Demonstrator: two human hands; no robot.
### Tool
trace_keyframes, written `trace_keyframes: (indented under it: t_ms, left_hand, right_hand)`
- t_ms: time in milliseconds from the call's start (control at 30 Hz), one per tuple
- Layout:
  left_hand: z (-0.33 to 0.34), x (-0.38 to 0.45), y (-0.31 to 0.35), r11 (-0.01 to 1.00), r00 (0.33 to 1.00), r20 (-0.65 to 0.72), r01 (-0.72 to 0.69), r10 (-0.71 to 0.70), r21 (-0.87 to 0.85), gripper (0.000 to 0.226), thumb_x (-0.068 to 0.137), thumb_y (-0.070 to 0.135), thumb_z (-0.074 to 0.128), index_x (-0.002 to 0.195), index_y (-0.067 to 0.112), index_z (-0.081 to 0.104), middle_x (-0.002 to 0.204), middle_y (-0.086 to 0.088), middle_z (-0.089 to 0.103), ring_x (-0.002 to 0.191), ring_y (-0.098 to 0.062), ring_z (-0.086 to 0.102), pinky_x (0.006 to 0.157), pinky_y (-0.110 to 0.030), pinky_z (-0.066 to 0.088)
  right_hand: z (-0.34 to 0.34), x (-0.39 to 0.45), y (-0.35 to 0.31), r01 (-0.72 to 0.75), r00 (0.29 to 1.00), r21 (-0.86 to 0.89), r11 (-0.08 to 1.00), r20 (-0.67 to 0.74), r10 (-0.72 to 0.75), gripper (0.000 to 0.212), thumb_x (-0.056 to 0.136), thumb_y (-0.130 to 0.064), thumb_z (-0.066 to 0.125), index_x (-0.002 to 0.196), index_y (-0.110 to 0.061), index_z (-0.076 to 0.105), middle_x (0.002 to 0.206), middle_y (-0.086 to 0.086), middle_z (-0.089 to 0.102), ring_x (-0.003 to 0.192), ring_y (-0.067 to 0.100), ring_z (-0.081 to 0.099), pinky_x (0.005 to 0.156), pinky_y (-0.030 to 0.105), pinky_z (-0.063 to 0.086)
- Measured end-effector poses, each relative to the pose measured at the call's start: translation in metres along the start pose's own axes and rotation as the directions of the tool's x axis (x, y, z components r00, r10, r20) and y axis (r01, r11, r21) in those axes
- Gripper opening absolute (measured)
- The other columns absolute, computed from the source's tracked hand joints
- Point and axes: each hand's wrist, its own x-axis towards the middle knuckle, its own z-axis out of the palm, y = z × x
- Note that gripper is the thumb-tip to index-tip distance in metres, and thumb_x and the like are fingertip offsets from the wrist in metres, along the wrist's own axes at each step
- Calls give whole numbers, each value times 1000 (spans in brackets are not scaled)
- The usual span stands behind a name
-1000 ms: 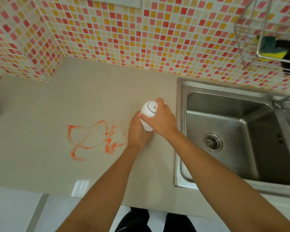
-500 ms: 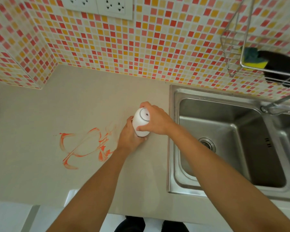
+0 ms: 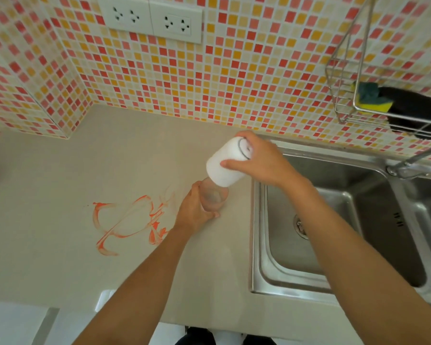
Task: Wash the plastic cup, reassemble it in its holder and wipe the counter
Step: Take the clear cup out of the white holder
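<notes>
My right hand [image 3: 261, 163] grips a white cylindrical holder [image 3: 225, 165], lifted and tilted above the counter just left of the sink. Below it my left hand [image 3: 194, 212] holds a clear plastic cup [image 3: 213, 196] standing on the beige counter [image 3: 60, 185]. The holder's open end hangs right above the cup's top, and I cannot tell whether they touch. An orange-red smear [image 3: 127, 217] marks the counter to the left of my left hand.
A steel sink [image 3: 334, 220] with its drain [image 3: 300, 225] lies to the right, a tap [image 3: 413, 160] at its back. A wire rack [image 3: 383, 95] on the tiled wall holds a yellow-green sponge [image 3: 368, 99] and a black item. Two sockets [image 3: 151, 19] sit above.
My right hand has lifted the white holder up and away from the clear cup, which stays on the counter in my left hand. The view has tilted upward.
</notes>
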Motion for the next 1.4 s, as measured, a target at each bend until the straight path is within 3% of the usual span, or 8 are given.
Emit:
trace_keyframes:
  t_ms: [167,367,533,700,1033,1133,1233,1400]
  left_hand:
    - [1,-4,0,999,998,-48,-27,28,22,91,49,40,87,126,25,41,122,2,55,115,-21,51,92,-40,47]
    - [-10,-17,-6,999,983,-184,-25,16,-42,83,57,31,88,127,21,45,122,5,57,111,-15,53,89,-25,42]
    - [-26,-33,-11,995,960,-278,-5,-23,-100,79,57,34,86,123,32,43,115,13,57,98,-15,61,73,-42,55]
    - [-34,-43,-20,999,953,-304,-29,20,-25,81,53,37,81,122,40,39,119,13,53,96,-26,62,69,-53,55]
    - [-19,-74,-4,993,952,-307,-50,15,-108,79,59,24,88,121,31,41,115,21,54,106,6,53,86,-16,41]
    - [-4,-88,6,986,946,-322,-79,28,-147,77,59,27,88,121,30,44,118,17,55,110,2,53,90,-21,45]
    - [20,-105,26,981,944,-326,-100,41,-167,78,58,30,89,122,32,45,120,17,54,111,-1,54,90,-22,45]
    - [75,-119,65,967,969,-163,-208,184,-147,75,61,30,88,118,45,42,117,26,53,110,6,51,91,-13,43]
  right_hand:
    - [-4,-5,27,-274,950,264,925,-77,303,69,72,-54,75,127,-24,44,120,-6,52,100,16,56,80,35,53]
    - [40,-16,77,-421,852,802,425,188,488,88,60,-30,87,131,-10,40,127,8,55,104,24,65,83,44,57]
    - [83,-23,77,-372,897,597,710,34,442,54,72,-25,82,119,-22,54,107,-7,64,93,10,62,70,21,48]
    - [112,-31,81,-277,945,493,825,-16,327,83,60,-28,89,129,-27,41,115,-13,57,103,6,56,80,20,47]
    - [123,-38,90,-212,977,327,921,42,210,93,56,-30,86,132,-37,33,126,-13,55,115,14,54,94,34,46]
    - [113,-44,105,-164,985,238,957,83,148,112,64,-15,81,150,-32,13,157,-4,24,142,13,25,113,36,29]
    - [92,-73,134,-172,982,91,981,-57,178,94,80,-6,71,153,-25,15,162,-4,0,144,8,13,114,27,21]
    - [49,-163,214,-242,967,-184,953,-122,222,65,93,-24,58,150,-15,28,158,2,23,144,19,23,115,30,18]
